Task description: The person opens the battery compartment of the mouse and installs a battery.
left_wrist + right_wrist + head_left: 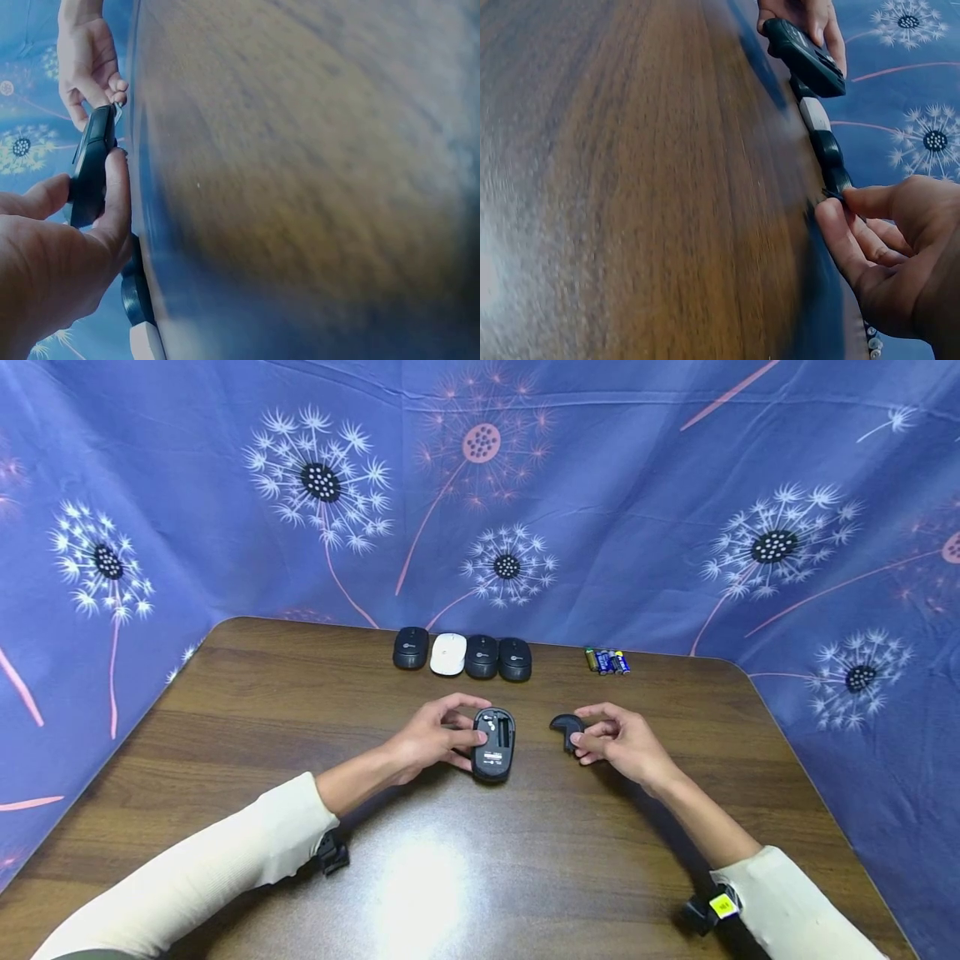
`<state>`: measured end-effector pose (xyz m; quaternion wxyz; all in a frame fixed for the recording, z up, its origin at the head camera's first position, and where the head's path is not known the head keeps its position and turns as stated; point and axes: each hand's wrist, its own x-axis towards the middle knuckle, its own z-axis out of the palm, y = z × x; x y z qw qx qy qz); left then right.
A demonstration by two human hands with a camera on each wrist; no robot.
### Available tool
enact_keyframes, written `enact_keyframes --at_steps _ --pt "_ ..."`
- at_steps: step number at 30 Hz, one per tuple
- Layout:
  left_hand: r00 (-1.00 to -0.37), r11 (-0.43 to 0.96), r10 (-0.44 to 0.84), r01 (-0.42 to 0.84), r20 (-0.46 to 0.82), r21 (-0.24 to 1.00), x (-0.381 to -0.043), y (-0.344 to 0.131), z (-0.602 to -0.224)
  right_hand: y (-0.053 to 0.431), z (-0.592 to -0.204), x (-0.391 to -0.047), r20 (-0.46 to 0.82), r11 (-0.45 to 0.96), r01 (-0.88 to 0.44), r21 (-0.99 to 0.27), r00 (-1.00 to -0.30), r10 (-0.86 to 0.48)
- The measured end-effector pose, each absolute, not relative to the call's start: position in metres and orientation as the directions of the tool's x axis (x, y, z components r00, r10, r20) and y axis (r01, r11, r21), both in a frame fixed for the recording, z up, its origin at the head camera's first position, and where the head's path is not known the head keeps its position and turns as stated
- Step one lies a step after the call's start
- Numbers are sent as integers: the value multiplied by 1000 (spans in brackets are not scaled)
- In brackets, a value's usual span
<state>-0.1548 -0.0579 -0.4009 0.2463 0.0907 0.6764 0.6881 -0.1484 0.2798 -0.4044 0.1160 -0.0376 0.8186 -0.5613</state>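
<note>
My left hand (pixel 438 737) grips a black computer mouse (pixel 493 764) by its side, underside up. Its battery slot is uncovered and looks dark, beside a printed label. To the right, my right hand (pixel 618 745) pinches a curved black battery cover (pixel 567 727) between thumb and fingers, apart from the mouse. In the left wrist view the mouse (pixel 91 165) is seen edge-on between thumb and fingers. The right wrist view shows the cover as a thin edge at the fingertips, with the mouse (pixel 806 60) beyond it.
At the table's back stand three black mice, such as the leftmost mouse (pixel 411 648), and a white mouse (pixel 448 655). Several small batteries (pixel 607 662) lie at the back right. A patterned blue cloth (pixel 615 510) hangs behind the wooden table (pixel 300 693).
</note>
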Motion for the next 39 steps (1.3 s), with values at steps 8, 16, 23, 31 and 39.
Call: enact_keyframes --at_steps 8,16,23,31,39 --pt "-862 26 466 -213 -200 977 -156 -58 -403 289 -403 -149 -178 407 87 -909 -965 -192" --pt "-860 26 468 -215 -203 976 -156 -59 -402 298 -403 -149 -134 543 10 -840 -973 -189" --pt "-860 26 468 -216 -202 976 -157 -59 -402 300 -405 -152 -105 596 -15 -803 -980 -167" --pt "-853 16 480 -223 -203 975 -157 -59 -400 299 -406 -153 -141 643 31 -765 -983 -121" --pt "-854 4 483 -220 -195 975 -157 -58 -400 294 -402 -151 -156 679 41 -733 -982 -108"
